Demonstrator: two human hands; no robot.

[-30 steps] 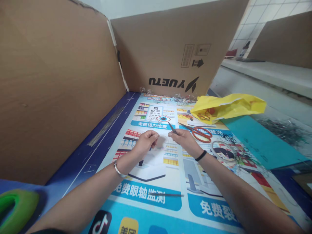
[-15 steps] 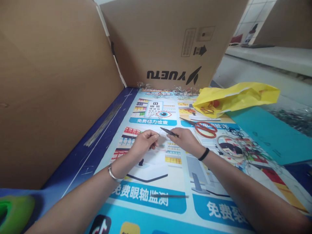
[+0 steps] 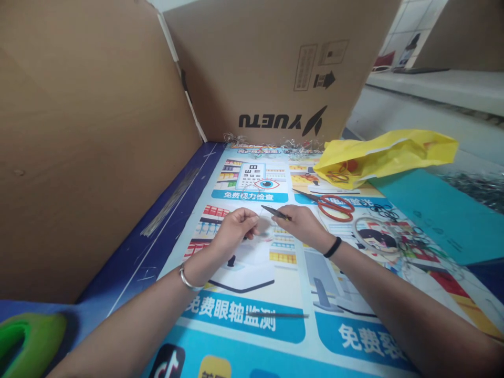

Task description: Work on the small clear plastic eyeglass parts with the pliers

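Observation:
My right hand is closed around dark, pointed pliers, whose tip points left toward my other hand. My left hand is pinched at thumb and forefinger on a thin wire, which is faint and hard to follow. A small gap separates the plier tip from the left fingertips. Both hands are above the printed poster. Just beyond my right hand lie scissors with red handles.
A bundle of straight wires lies at left, with a thin dark rod nearer me. A yellow bag, a teal sheet and loose wire coils are at right. Cardboard walls the back and left; a green tape roll sits lower left.
The view has shifted slightly, so everything sits a little further right or left of where it was. Both hands keep nearly the same pose and hold.

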